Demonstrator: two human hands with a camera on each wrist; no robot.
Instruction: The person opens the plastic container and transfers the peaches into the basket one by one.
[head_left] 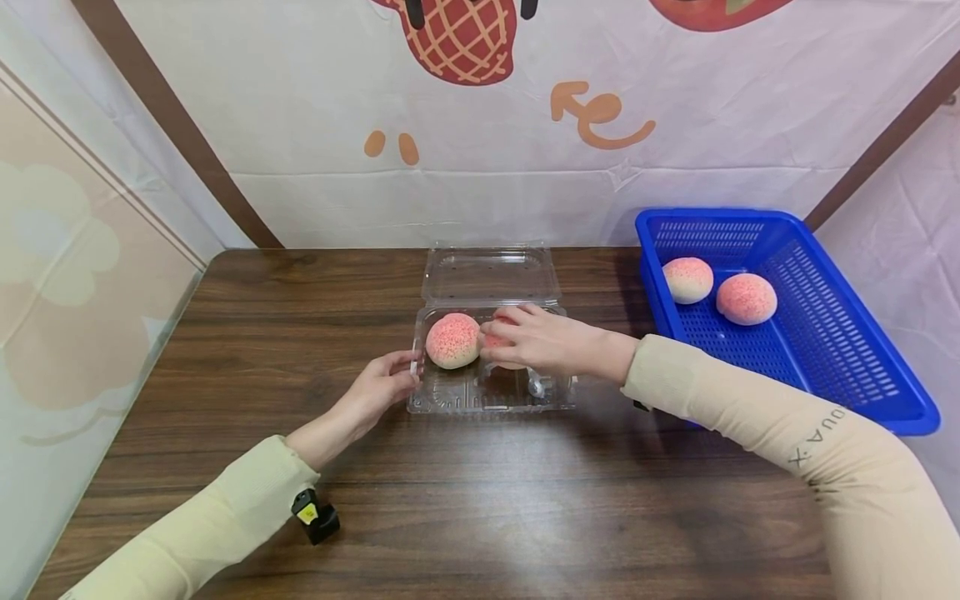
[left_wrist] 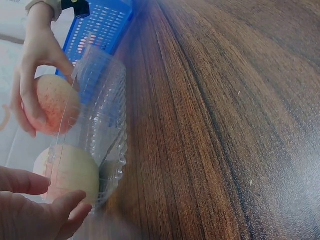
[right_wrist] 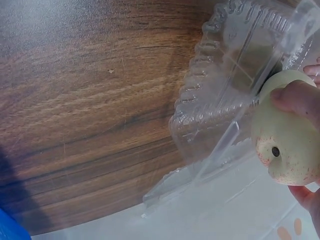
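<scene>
A clear plastic clamshell box (head_left: 450,398) lies on the table, its lid (head_left: 491,275) folded back towards the wall. One pink-and-cream peach (head_left: 453,342) sits in its left part. Over the right part, my right hand (head_left: 536,340) grips a second peach (right_wrist: 280,135) from above; in the left wrist view this peach is at the box's rim. From the head it is mostly hidden under the fingers. My left hand (head_left: 382,387) is at the box's left side, its extended fingertips touching the wall and rim, thumb and finger apart in the left wrist view.
To the right stands a blue perforated basket (head_left: 862,333) with two more peaches (head_left: 747,299) at its far left end. The dark wooden table (head_left: 480,517) reaches back to a printed fabric wall (head_left: 322,200). Another fabric panel (head_left: 67,275) borders the left.
</scene>
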